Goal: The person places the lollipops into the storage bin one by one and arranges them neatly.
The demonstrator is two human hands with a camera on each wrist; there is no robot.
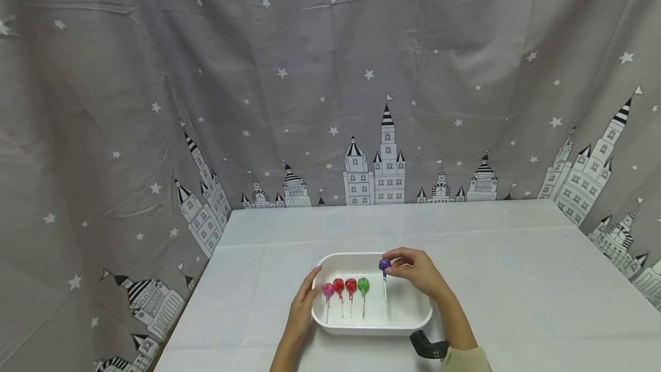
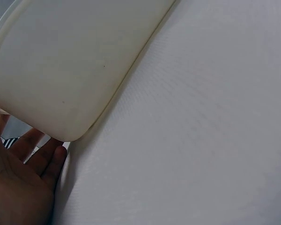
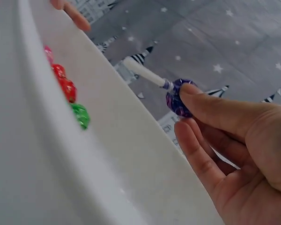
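Observation:
A purple-wrapped lollipop (image 1: 384, 264) is pinched by its candy head between the thumb and fingers of my right hand (image 1: 413, 268), over the right part of a white tray (image 1: 372, 330). Its white stick points down in the head view. My left hand (image 1: 302, 306) grips the tray's left end, thumb over the rim and fingers along the outer wall. Inside, on the left half, a pink lollipop (image 1: 327, 290), two red lollipops (image 1: 338, 286) (image 1: 350, 285) and a green lollipop (image 1: 364, 286) lie in a row, sticks toward me.
The tray stands on a table with a white cloth (image 1: 248, 291). Behind and to both sides hangs a grey curtain (image 1: 310, 102) printed with stars and castles. A black wrist device (image 1: 427, 346) sits below my right forearm, close to the tray's front right corner.

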